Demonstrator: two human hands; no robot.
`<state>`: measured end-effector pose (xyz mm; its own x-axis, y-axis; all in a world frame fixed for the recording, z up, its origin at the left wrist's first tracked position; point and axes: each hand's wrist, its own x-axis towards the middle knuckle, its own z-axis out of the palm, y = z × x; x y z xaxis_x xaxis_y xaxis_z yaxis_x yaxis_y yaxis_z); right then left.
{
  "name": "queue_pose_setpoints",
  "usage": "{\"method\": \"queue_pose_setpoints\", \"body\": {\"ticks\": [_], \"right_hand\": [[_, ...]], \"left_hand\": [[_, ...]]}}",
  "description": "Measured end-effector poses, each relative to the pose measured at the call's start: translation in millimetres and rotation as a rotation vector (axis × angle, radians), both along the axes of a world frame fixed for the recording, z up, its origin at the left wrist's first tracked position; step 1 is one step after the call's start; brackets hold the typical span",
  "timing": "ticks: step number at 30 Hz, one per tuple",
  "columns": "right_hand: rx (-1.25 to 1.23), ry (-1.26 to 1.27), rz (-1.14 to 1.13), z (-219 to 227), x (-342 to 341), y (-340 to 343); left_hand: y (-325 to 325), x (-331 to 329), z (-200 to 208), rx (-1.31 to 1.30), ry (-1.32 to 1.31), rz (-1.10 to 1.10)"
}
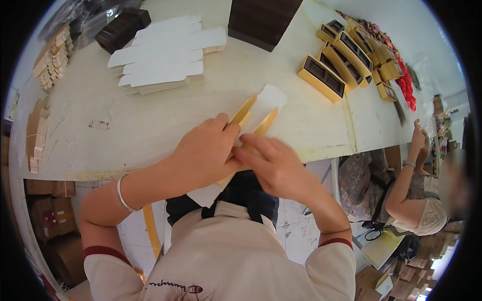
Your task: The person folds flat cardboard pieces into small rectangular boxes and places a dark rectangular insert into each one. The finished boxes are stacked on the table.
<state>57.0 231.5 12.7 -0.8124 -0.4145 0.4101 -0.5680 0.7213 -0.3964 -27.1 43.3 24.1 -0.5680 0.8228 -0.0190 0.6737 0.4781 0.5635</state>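
Both hands are on a partly folded carton (266, 104), white inside and gold outside, at the table's near edge. Its gold side walls stand up, a white flap lies at the far end, and another white flap hangs over the edge toward my lap. My left hand (205, 149) grips the left wall, its fingers curled over it. From the right, my right hand (276, 168) pinches the carton at its middle, with the fingertips close to the left hand. What the fingertips press on is partly hidden.
A stack of flat white carton blanks (163, 55) lies farther left. Dark brown boxes (262, 22) stand at the back. Gold boxes with dark inserts (322, 79) are piled at the right, beside red ribbon (405, 90). A co-worker (416, 210) sits at the far right.
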Motion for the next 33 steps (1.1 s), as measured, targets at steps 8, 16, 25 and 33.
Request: {"method": "queue_pose_setpoints", "body": {"ticks": [8, 16, 25, 33], "right_hand": [[-0.169, -0.177, 0.114, -8, 1, 25], [-0.182, -0.230, 0.039, -2, -2, 16], [-0.163, -0.133, 0.055, -12, -3, 12], [0.106, 0.154, 0.023, -21, 35, 11]], "left_hand": [[-29, -6, 19, 0.168, -0.109, -0.299], [-11, -18, -20, 0.351, 0.309, -0.450], [4, 8, -22, 0.409, 0.197, -0.182], [3, 9, -25, 0.418, 0.092, -0.161]]}}
